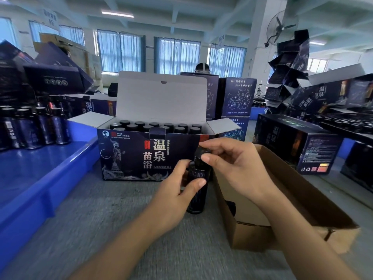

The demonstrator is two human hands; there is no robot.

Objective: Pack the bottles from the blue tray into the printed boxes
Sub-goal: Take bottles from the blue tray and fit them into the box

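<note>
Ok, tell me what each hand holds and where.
Both hold one dark bottle: the left hand grips its body, the right hand pinches its black cap.

head-worn view, forward-down, close over table

Glossy bottle, cardboard printed box
</note>
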